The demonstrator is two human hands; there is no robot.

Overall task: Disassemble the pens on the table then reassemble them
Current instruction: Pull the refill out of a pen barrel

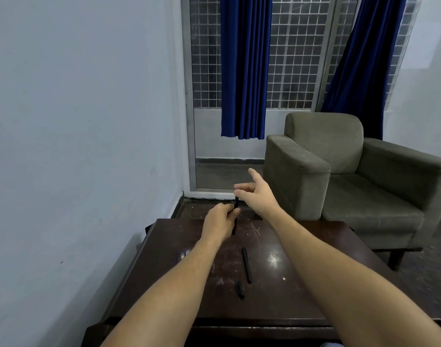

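Both hands are raised above the far end of the dark wooden table (302, 304), holding one dark pen (234, 227) upright between them. My left hand (220, 222) grips the pen's lower barrel. My right hand (257, 194) pinches the pen's top end with thumb and fingers, index finger pointing up. On the table lie a long black pen barrel (246, 264) and, just in front of it, a short black cap (240, 289). Thin blue pen parts (182, 254) lie near my left forearm, too faint to tell apart.
A grey-green armchair (352, 171) stands beyond the table on the right. A pale wall runs close along the table's left side. Blue curtains (244, 71) hang over a gridded window and glass door at the back.
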